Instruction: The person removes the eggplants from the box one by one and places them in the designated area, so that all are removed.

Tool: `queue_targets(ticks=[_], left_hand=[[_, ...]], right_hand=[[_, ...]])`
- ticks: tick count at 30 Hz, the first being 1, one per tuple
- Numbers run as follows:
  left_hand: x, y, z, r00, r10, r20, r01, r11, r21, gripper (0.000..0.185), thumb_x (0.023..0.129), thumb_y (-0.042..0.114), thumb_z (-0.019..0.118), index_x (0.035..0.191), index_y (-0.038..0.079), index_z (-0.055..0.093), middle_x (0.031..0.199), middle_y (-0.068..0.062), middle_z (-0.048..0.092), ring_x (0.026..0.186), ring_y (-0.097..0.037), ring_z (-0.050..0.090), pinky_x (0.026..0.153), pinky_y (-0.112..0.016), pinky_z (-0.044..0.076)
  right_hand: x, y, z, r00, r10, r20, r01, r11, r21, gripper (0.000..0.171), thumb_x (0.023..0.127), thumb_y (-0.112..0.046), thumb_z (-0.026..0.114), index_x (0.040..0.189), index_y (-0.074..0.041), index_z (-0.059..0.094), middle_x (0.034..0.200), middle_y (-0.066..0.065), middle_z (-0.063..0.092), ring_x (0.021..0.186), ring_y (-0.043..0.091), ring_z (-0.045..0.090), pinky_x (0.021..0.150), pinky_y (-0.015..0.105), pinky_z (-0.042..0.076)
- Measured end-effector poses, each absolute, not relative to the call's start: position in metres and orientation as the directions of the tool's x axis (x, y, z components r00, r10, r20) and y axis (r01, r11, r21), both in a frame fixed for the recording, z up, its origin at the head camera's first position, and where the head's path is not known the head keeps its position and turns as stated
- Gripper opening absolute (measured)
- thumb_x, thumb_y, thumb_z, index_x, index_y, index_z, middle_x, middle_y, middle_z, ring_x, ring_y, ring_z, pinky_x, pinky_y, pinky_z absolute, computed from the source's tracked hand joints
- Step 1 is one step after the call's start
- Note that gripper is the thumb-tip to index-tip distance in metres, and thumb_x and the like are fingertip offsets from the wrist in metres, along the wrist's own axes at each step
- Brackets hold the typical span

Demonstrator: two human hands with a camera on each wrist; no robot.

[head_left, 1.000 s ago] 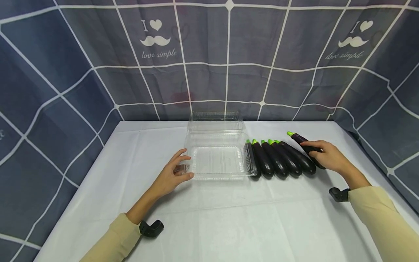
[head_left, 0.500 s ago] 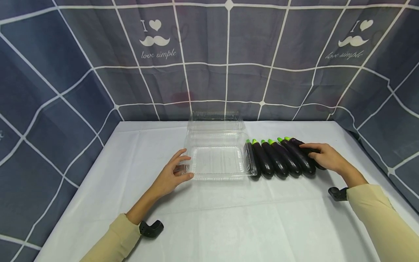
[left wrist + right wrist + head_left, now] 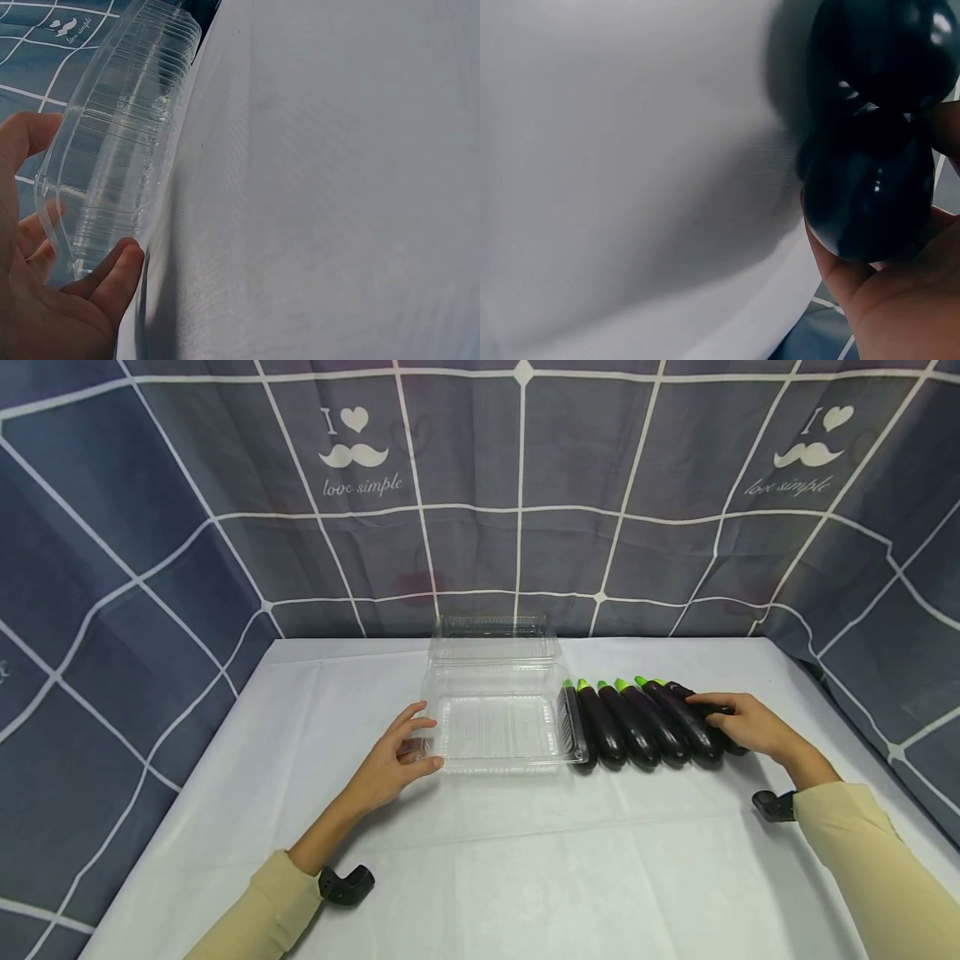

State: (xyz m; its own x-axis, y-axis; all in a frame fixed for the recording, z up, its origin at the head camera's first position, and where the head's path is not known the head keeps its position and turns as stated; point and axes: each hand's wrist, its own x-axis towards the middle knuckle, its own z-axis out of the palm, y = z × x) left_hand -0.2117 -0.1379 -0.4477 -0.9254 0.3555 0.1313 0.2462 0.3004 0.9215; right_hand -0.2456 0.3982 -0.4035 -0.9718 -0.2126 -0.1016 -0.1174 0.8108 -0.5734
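A clear plastic clamshell container (image 3: pixel 495 727) stands on the table with its lid (image 3: pixel 495 647) raised at the back. At its front left corner, my left hand (image 3: pixel 386 767) holds the container wall (image 3: pixel 112 165), thumb low and fingers bent at the rim. Several dark purple eggplants (image 3: pixel 633 727) with green stem ends lie in a row along the container's right side. My right hand (image 3: pixel 750 727) grips the rightmost eggplant (image 3: pixel 870 199) around its thick end, against its neighbour (image 3: pixel 892 52). The hand covers much of that eggplant in the head view.
A white cloth (image 3: pixel 495 860) covers the table. Grey checked curtains (image 3: pixel 480 460) hang behind it and at both sides. Black wrist mounts (image 3: pixel 347 885) sit at both sleeve cuffs. The leftmost eggplant (image 3: pixel 583 747) lies right against the container rim.
The gripped eggplant has swung left at its stem end and now lies alongside the row. Its neighbour has shifted and straightened slightly. My left hand and the container have stayed still.
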Motion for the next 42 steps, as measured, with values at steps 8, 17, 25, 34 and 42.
queue_targets(ticks=[8, 17, 25, 34, 42], left_hand=[[-0.210, -0.137, -0.447, -0.926, 0.356, 0.126, 0.238, 0.290, 0.927, 0.057, 0.089, 0.015, 0.075, 0.138, -0.001, 0.051, 0.162, -0.006, 0.018, 0.126, -0.042, 0.048, 0.106, -0.053, 0.039], [-0.210, -0.137, -0.447, -0.928, 0.352, 0.125, 0.236, 0.294, 0.926, 0.057, 0.089, 0.016, 0.075, 0.138, -0.001, 0.051, 0.162, -0.005, 0.018, 0.126, -0.042, 0.049, 0.105, -0.053, 0.040], [-0.209, -0.138, -0.447, -0.925, 0.357, 0.128, 0.241, 0.292, 0.925, 0.058, 0.090, 0.017, 0.075, 0.139, 0.000, 0.050, 0.162, -0.005, 0.018, 0.126, -0.042, 0.048, 0.106, -0.053, 0.039], [-0.209, -0.139, -0.449, -0.926, 0.354, 0.131, 0.243, 0.295, 0.924, 0.057, 0.089, 0.017, 0.075, 0.138, 0.000, 0.051, 0.162, -0.005, 0.018, 0.125, -0.041, 0.049, 0.106, -0.053, 0.039], [-0.209, -0.138, -0.447, -0.925, 0.358, 0.131, 0.239, 0.277, 0.931, 0.057, 0.090, 0.017, 0.075, 0.138, 0.000, 0.050, 0.162, -0.006, 0.017, 0.127, -0.042, 0.048, 0.108, -0.053, 0.037]], right_hand=[[-0.243, 0.401, -0.408, -0.973, -0.204, -0.109, -0.101, 0.798, -0.594, 0.043, 0.097, -0.004, 0.051, 0.139, 0.002, 0.053, 0.143, 0.035, 0.041, 0.126, 0.047, 0.042, 0.096, 0.056, 0.039], [-0.241, 0.400, -0.409, -0.981, -0.181, -0.073, -0.111, 0.824, -0.555, 0.045, 0.096, -0.006, 0.053, 0.140, -0.002, 0.054, 0.140, 0.031, 0.047, 0.095, 0.029, 0.050, 0.073, 0.030, 0.041], [-0.239, 0.400, -0.415, -0.984, -0.176, -0.011, -0.138, 0.807, -0.574, 0.052, 0.097, -0.006, 0.052, 0.145, 0.008, 0.039, 0.134, 0.042, 0.044, 0.111, 0.054, 0.055, 0.079, 0.044, 0.051], [-0.235, 0.399, -0.416, -0.988, -0.155, 0.002, -0.129, 0.820, -0.558, 0.045, 0.099, -0.008, 0.051, 0.140, 0.007, 0.046, 0.128, 0.038, 0.052, 0.110, 0.049, 0.056, 0.080, 0.045, 0.049], [-0.235, 0.400, -0.416, -0.991, -0.134, 0.016, -0.121, 0.833, -0.539, 0.046, 0.100, -0.013, 0.051, 0.141, 0.006, 0.046, 0.128, 0.037, 0.053, 0.108, 0.047, 0.058, 0.077, 0.045, 0.048]])
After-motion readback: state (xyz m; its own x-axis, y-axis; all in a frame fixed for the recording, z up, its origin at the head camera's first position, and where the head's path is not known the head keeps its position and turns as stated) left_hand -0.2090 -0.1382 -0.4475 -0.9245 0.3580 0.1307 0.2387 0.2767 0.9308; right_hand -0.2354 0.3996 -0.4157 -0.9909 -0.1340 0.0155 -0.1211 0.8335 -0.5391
